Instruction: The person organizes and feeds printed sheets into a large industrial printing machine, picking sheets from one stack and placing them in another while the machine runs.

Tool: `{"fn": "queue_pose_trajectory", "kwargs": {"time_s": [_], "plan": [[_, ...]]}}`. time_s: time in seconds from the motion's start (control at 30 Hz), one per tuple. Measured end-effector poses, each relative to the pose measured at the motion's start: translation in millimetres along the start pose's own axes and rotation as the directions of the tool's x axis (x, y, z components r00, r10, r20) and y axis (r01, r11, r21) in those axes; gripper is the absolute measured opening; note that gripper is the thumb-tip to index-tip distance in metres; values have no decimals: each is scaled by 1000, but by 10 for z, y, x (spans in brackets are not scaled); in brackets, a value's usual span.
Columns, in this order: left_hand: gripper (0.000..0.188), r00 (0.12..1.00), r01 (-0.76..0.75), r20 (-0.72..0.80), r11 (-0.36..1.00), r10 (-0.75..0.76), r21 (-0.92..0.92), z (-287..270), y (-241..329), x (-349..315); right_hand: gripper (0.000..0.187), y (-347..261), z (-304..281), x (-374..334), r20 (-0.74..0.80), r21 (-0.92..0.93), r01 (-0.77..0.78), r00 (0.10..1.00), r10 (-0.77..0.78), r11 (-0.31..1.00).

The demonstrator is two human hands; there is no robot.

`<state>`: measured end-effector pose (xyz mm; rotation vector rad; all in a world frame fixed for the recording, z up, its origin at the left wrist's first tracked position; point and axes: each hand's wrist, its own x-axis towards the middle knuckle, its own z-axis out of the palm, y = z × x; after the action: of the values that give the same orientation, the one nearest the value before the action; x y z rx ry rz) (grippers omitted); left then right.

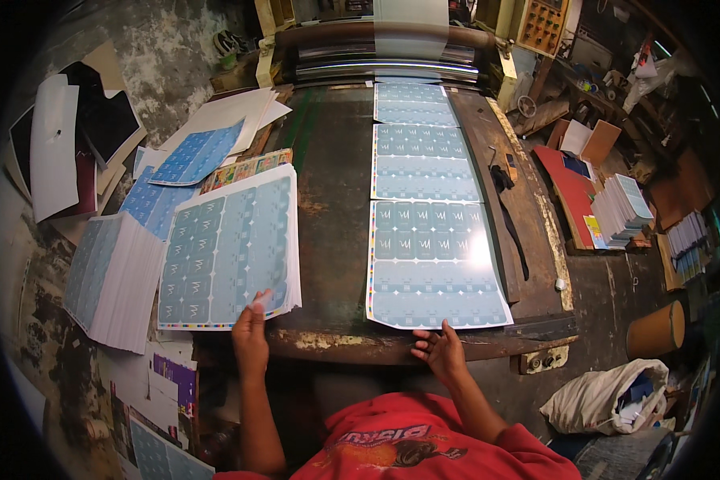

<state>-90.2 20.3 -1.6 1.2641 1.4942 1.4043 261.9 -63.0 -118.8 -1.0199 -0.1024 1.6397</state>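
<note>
the left hand (pixel 252 336) comes up over the near edge of the bench (pixel 328 240), wrist nearly straight, fingers close together and pointing away from the person. its fingertips are on the lower right corner of the stack of printed sheets (pixel 224 248) at the bench's left side; whether they pinch a sheet or only touch it, i cannot tell. the right hand (pixel 440 348) is at the bench's near edge, right of its middle, forearm slanting in from the right. its fingers are loosely spread and slightly curled, with nothing in its grasp, and the fingertips are at the edge of the front sheet (pixel 432 272); contact is unclear.

that sheet, pale blue and glossy, lies flat on the bench's right half, the nearest in a row running to the rollers (pixel 384 38) at the bench's far end. a black strap (pixel 510 216) lies along the bench's right side. the bench top is dark and worn, paint chipped along its rim.

left of the bench are a second stack (pixel 112 280) and a stained wall (pixel 168 40). right of the bench, on a dark floor (pixel 592 296), are a brown cylinder (pixel 656 330) and a pale sack (pixel 608 400).
</note>
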Motion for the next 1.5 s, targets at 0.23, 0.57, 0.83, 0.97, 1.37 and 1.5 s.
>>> {"fn": "queue_pose_trajectory", "kwargs": {"time_s": [0.23,0.57,0.83,0.97,1.37,1.5], "plan": [[23,896,-422,285,855,341,301,127,425,-319,57,-17,132,-4,-159,79,54,986,-41,995],[40,617,-693,683,680,390,239,419,551,-572,44,-190,-20,-419,135,-110,29,991,-14,994],[57,819,-550,320,495,476,672,88,45,86,39,335,-549,-1009,-85,-99,-159,985,151,982],[48,824,-540,285,524,491,659,69,-38,136,39,435,-598,-1325,-157,-96,-235,963,218,967],[32,818,-530,206,567,536,630,94,-24,152,55,386,-474,-1097,-47,-43,-72,996,70,996],[27,837,-501,144,634,527,589,129,-35,166,55,391,-500,-909,-100,-35,27,995,-30,999]]}}
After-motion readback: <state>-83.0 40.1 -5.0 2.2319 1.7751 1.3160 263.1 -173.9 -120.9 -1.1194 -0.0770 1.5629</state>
